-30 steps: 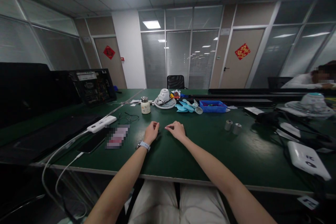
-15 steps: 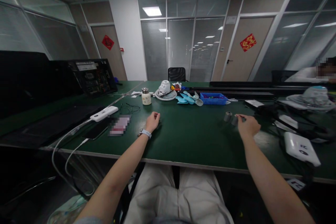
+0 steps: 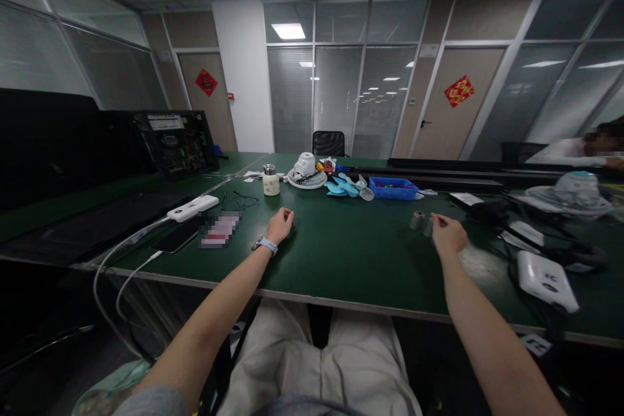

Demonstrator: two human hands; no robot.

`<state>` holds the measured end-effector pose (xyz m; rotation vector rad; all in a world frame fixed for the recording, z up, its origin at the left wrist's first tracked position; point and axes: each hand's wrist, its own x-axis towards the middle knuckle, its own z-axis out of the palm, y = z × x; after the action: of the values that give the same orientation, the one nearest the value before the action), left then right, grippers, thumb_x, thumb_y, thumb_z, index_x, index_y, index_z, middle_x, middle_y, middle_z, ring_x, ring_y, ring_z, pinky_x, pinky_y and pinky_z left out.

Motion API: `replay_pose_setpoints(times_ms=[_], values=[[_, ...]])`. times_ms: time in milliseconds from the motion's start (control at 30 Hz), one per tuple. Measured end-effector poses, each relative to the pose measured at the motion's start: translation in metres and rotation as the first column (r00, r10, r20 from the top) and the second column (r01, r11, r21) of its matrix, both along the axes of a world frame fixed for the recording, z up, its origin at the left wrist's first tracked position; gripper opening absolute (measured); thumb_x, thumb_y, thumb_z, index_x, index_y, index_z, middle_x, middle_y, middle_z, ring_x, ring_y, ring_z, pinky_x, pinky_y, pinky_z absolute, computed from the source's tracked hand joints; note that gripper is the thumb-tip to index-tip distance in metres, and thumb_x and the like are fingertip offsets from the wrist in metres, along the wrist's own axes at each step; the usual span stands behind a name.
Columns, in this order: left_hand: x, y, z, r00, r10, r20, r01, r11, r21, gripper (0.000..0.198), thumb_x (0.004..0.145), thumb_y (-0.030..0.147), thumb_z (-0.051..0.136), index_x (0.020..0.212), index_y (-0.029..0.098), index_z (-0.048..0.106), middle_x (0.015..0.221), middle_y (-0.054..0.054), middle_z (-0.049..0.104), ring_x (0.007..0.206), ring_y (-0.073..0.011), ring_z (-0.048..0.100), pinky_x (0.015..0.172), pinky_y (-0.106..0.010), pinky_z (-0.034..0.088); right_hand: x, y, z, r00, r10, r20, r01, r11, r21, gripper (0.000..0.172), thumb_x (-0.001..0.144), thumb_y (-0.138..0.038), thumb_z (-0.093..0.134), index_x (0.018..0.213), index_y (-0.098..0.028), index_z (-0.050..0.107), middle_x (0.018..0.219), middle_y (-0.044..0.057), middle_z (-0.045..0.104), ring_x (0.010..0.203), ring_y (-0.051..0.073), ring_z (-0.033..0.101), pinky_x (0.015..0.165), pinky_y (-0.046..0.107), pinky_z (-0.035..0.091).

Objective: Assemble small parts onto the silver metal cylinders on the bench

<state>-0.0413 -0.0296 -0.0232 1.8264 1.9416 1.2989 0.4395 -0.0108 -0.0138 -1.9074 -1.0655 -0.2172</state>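
My left hand [image 3: 281,225] hovers low over or rests on the green tabletop, wearing a watch. Its fingers are curled together, and whatever they may hold is hidden. On the right, my right hand [image 3: 449,234] is closed in a pinch, with a dark spot between thumb and fingers that I cannot make out. Right at its fingertips stands a small grey metal cylinder [image 3: 428,228], partly covered by the hand; whether the fingers grip it is unclear. Just left of that, a similar metal cylinder [image 3: 417,220] stands upright on the table.
Along the back are a cream bottle [image 3: 271,181], a white fan head with its grille [image 3: 306,172], blue fan blades [image 3: 347,187] and a blue tray [image 3: 392,190]. Left lie a power strip [image 3: 193,208] and phones; right, a white box-shaped device [image 3: 546,281] and cables. Another person sits far right.
The view has tilted up slightly and shifted. Both hands keep nearly the same places and poses; the two metal cylinders still stand side by side by my right hand.
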Motion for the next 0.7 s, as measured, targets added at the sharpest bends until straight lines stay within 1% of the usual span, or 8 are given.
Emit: replay_pose_setpoints(times_ms=[67, 133, 200, 267, 400, 467, 567, 700], values=[[-0.001, 0.001, -0.001, 1.0, 0.007, -0.001, -0.007, 1.0, -0.004, 0.026, 0.088, 0.038, 0.046, 0.095, 0.017, 0.06, 0.087, -0.008, 0.069, 0.078, -0.0189, 0.063, 0.07, -0.028, 0.045, 0.001, -0.001, -0.001, 1.0, 0.009, -0.022, -0.01, 0.999, -0.043, 0.037, 0.085, -0.044, 0.05, 0.104, -0.023, 0.072, 0.096, 0.013, 0.066, 0.081, 0.027, 0.058, 0.067, 0.035, 0.04], [-0.002, 0.002, -0.002, 1.0, 0.013, 0.007, -0.013, 1.0, -0.008, 0.026, 0.089, 0.037, 0.046, 0.096, 0.017, 0.059, 0.087, -0.009, 0.069, 0.079, -0.0189, 0.064, 0.072, -0.028, 0.045, 0.0, -0.003, -0.001, 1.0, 0.002, 0.017, -0.002, 1.0, -0.018, 0.04, 0.085, -0.044, 0.049, 0.11, -0.021, 0.07, 0.1, 0.015, 0.065, 0.086, 0.028, 0.058, 0.072, 0.038, 0.041], [-0.003, 0.002, -0.003, 1.0, 0.013, 0.021, -0.013, 1.0, -0.014, 0.025, 0.089, 0.037, 0.046, 0.097, 0.017, 0.059, 0.089, -0.009, 0.07, 0.08, -0.0188, 0.064, 0.074, -0.028, 0.045, -0.005, -0.004, 0.0, 0.99, -0.027, 0.141, 0.017, 0.997, 0.076, 0.047, 0.084, -0.043, 0.048, 0.121, -0.017, 0.062, 0.111, 0.017, 0.062, 0.098, 0.03, 0.055, 0.083, 0.042, 0.038], [-0.003, 0.002, -0.002, 1.0, 0.01, 0.027, -0.009, 1.0, -0.025, 0.026, 0.089, 0.037, 0.046, 0.097, 0.017, 0.059, 0.09, -0.009, 0.07, 0.081, -0.0187, 0.065, 0.074, -0.028, 0.045, -0.013, -0.003, 0.001, 0.948, -0.037, 0.315, -0.009, 0.99, 0.141, 0.053, 0.085, -0.042, 0.047, 0.128, -0.013, 0.054, 0.119, 0.018, 0.058, 0.11, 0.03, 0.048, 0.094, 0.047, 0.03], [-0.002, 0.001, -0.001, 1.0, 0.012, 0.018, -0.011, 0.999, -0.035, 0.026, 0.089, 0.038, 0.046, 0.098, 0.017, 0.058, 0.089, -0.009, 0.07, 0.082, -0.0193, 0.065, 0.075, -0.029, 0.045, -0.027, 0.008, 0.003, 0.815, 0.065, 0.575, -0.079, 0.997, 0.0, 0.05, 0.087, -0.041, 0.041, 0.126, -0.011, 0.052, 0.11, 0.017, 0.063, 0.122, 0.031, 0.037, 0.102, 0.057, 0.012], [-0.002, 0.001, -0.001, 1.0, 0.015, 0.024, -0.014, 0.999, -0.04, 0.026, 0.089, 0.039, 0.045, 0.097, 0.018, 0.058, 0.089, -0.008, 0.07, 0.081, -0.0192, 0.064, 0.075, -0.029, 0.045, -0.029, 0.015, 0.002, 0.785, 0.086, 0.613, -0.046, 0.996, -0.08, 0.049, 0.086, -0.041, 0.04, 0.123, -0.011, 0.054, 0.106, 0.016, 0.065, 0.123, 0.031, 0.037, 0.102, 0.058, 0.007], [-0.001, 0.0, 0.0, 0.999, 0.012, 0.031, -0.01, 0.999, -0.049, 0.025, 0.089, 0.039, 0.045, 0.096, 0.018, 0.058, 0.09, -0.008, 0.07, 0.081, -0.0191, 0.064, 0.074, -0.029, 0.045, -0.024, 0.022, -0.002, 0.786, 0.093, 0.611, -0.007, 0.99, -0.142, 0.044, 0.086, -0.04, 0.042, 0.117, -0.013, 0.058, 0.102, 0.014, 0.066, 0.12, 0.03, 0.041, 0.103, 0.058, 0.004], [-0.002, -0.002, 0.001, 0.999, 0.016, 0.037, -0.015, 0.999, -0.047, 0.025, 0.088, 0.039, 0.046, 0.096, 0.018, 0.058, 0.091, -0.008, 0.07, 0.081, -0.0193, 0.065, 0.073, -0.029, 0.045, -0.023, 0.018, -0.001, 0.794, 0.142, 0.591, -0.108, 0.99, -0.092, 0.04, 0.087, -0.037, 0.045, 0.117, -0.014, 0.058, 0.098, 0.013, 0.067, 0.114, 0.028, 0.047, 0.104, 0.057, 0.006]])
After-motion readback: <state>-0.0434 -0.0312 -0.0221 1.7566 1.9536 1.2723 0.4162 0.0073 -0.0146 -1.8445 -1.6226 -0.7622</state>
